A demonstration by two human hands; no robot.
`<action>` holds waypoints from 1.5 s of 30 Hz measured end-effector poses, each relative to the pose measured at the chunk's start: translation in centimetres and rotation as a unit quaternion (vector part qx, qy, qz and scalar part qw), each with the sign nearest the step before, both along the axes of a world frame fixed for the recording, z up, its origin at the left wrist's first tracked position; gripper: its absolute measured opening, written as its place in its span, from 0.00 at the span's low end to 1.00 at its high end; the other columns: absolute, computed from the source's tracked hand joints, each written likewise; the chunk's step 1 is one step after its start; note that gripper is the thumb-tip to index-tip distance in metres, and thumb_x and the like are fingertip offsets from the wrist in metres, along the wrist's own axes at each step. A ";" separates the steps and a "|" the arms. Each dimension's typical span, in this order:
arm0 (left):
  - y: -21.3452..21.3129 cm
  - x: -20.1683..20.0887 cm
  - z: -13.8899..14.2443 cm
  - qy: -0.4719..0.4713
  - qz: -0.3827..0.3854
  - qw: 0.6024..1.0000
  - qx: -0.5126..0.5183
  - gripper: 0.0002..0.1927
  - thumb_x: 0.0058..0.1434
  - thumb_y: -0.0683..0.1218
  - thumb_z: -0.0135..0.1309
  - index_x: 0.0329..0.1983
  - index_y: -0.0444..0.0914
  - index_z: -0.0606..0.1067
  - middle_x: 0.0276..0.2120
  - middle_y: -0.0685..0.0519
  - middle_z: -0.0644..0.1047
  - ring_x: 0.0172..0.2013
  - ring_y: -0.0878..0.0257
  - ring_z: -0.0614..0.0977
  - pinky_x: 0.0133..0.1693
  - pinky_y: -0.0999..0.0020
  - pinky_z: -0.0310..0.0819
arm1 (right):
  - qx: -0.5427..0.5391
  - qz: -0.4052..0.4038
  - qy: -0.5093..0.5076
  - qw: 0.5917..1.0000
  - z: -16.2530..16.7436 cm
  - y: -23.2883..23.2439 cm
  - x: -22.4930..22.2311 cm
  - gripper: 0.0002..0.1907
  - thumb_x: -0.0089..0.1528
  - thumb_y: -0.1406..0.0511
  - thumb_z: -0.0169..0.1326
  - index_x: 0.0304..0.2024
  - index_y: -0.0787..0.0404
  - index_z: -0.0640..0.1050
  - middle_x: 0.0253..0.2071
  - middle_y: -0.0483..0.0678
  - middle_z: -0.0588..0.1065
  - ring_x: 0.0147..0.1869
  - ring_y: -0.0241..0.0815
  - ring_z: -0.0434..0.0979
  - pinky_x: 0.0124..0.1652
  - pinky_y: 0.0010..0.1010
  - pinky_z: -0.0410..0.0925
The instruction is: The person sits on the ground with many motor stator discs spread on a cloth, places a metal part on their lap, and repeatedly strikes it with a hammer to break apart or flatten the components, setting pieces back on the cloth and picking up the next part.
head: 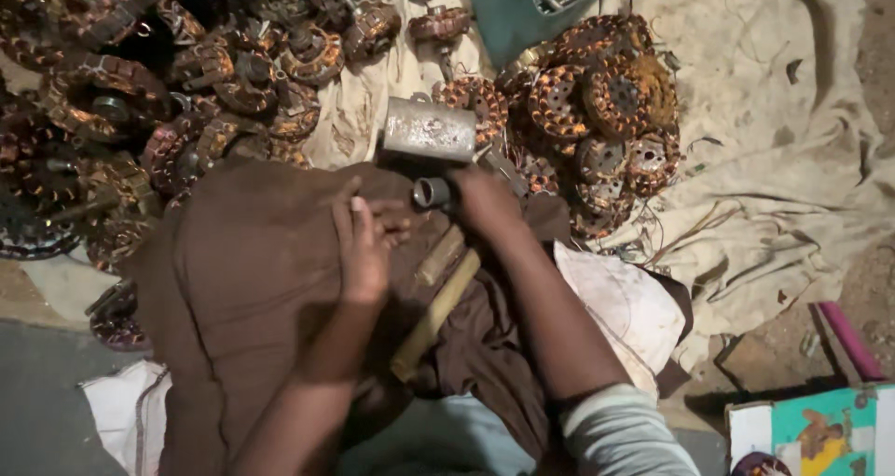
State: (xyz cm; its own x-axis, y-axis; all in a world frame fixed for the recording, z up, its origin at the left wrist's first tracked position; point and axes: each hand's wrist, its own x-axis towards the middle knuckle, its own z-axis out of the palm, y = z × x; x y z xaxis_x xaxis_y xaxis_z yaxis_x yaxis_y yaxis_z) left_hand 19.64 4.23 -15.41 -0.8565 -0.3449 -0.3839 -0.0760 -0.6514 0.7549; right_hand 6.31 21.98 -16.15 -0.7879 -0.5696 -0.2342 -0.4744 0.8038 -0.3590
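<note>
fingers: left hand (362,243) lies flat on brown cloth (252,280), fingers (347,217) together, holding nothing; right hand (480,201) clamped near hammer (431,129) head.
hammer: steel head just beyond right hand, handle running back toward the body.
metal ring (431,193): between both hands, touching right.
around: copper-wound coils (597,103) right, more left (112,94).
</note>
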 end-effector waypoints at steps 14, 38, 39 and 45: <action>1.2 0.0 -0.5 0.010 -0.044 0.995 -0.087 0.29 0.73 0.62 0.40 0.69 0.39 0.62 0.50 0.49 0.77 0.42 0.64 0.79 0.43 0.67 0.76 | -0.323 -0.107 0.231 0.912 9.8 -2.0 -1.7 0.23 0.57 0.67 0.70 0.52 0.64 0.77 0.49 0.56 0.78 0.53 0.56 0.79 0.54 0.42 0.71; -3.7 -2.3 9.1 0.011 -0.256 0.924 -0.283 0.23 0.62 0.52 0.61 0.57 0.38 0.75 0.42 0.52 0.79 0.41 0.65 0.80 0.43 0.67 0.77 | -0.238 -0.254 0.124 0.929 7.9 6.5 8.2 0.19 0.60 0.66 0.64 0.53 0.63 0.77 0.47 0.58 0.76 0.51 0.57 0.78 0.54 0.47 0.72; -5.8 -3.8 10.1 0.007 -0.301 0.902 -0.309 0.25 0.60 0.54 0.62 0.57 0.38 0.76 0.43 0.50 0.80 0.41 0.61 0.81 0.43 0.64 0.79 | -0.221 -0.244 0.166 0.930 6.7 7.0 8.4 0.20 0.58 0.66 0.65 0.51 0.64 0.77 0.48 0.60 0.75 0.52 0.60 0.77 0.54 0.48 0.71; -15.6 -12.0 13.3 -0.103 -0.278 0.440 -0.848 0.36 0.55 0.50 0.63 0.69 0.43 0.69 0.66 0.37 0.69 0.65 0.37 0.68 0.59 0.38 0.65 | -0.187 -0.345 0.038 0.919 1.2 6.0 6.0 0.26 0.60 0.59 0.63 0.55 0.67 0.74 0.51 0.65 0.75 0.55 0.64 0.75 0.54 0.47 0.69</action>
State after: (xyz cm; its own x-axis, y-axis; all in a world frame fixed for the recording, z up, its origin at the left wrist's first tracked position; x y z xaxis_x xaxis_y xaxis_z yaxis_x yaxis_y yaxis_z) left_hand 7.66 -11.33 -2.07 -0.9967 -0.0449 -0.0675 -0.0489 0.9970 0.0599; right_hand 12.33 28.03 -14.99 -0.9977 0.0426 -0.0532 0.0671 0.7492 -0.6590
